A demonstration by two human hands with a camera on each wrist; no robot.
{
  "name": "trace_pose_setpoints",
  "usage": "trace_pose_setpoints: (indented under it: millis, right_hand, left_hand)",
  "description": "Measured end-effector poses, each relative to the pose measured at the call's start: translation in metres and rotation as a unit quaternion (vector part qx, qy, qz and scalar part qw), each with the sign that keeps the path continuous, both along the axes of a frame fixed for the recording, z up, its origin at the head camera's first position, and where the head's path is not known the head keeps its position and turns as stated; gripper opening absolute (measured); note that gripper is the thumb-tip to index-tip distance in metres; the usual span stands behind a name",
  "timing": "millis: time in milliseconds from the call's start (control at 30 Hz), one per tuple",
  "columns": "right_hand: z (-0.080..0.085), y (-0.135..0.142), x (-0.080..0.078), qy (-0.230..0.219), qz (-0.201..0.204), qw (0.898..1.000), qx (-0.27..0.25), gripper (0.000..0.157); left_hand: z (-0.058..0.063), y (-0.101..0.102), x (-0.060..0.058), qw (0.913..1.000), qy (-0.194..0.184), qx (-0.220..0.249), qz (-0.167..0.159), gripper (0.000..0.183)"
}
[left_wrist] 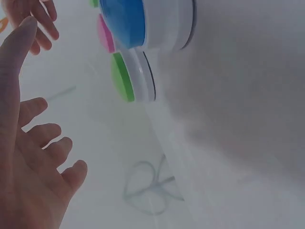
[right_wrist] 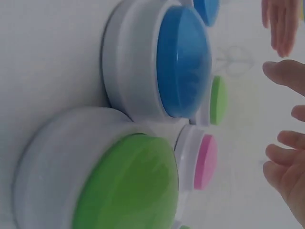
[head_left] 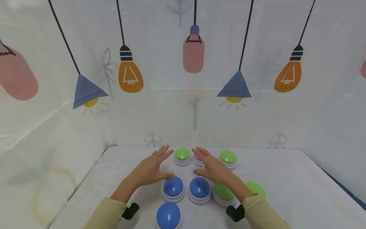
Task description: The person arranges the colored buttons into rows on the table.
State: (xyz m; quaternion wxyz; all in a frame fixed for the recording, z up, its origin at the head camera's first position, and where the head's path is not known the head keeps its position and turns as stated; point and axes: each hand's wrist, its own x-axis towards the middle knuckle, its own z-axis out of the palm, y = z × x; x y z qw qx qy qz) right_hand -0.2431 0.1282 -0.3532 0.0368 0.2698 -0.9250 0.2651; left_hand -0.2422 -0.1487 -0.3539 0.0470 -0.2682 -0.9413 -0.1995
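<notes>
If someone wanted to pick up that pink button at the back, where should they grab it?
Probably by the white base rim of the pink button, pinched from above on its front and back. The dome is smooth and likely gives when pressed, and green buttons sit close on both sides. The right hand hovers nearest, partly hiding it.

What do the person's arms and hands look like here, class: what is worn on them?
Both hands, left hand and right hand, are bare, without gloves. Each arm wears a pale yellow long sleeve ending at the wrist, with a small black device strapped beneath each cuff.
</notes>
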Motion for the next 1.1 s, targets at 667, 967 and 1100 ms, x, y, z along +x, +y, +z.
trace_pose_setpoints:
  millis: [667,967,1100]
  right_hand:
    - [-0.018,-0.035,-0.057,0.026,0.007,0.996,0.088,0.082]
    - [-0.023,-0.040,-0.075,0.002,-0.003,0.996,0.087,0.084]
    - [-0.026,-0.044,-0.080,-0.006,0.003,0.995,0.104,0.079]
  left_hand:
    - [-0.020,0.028,-0.071,0.9963,-0.084,0.014,0.016,0.089]
    - [-0.030,0.036,-0.093,0.9929,-0.115,-0.004,0.030,0.090]
    - [-0.035,0.037,-0.096,0.9905,-0.135,0.009,0.025,0.091]
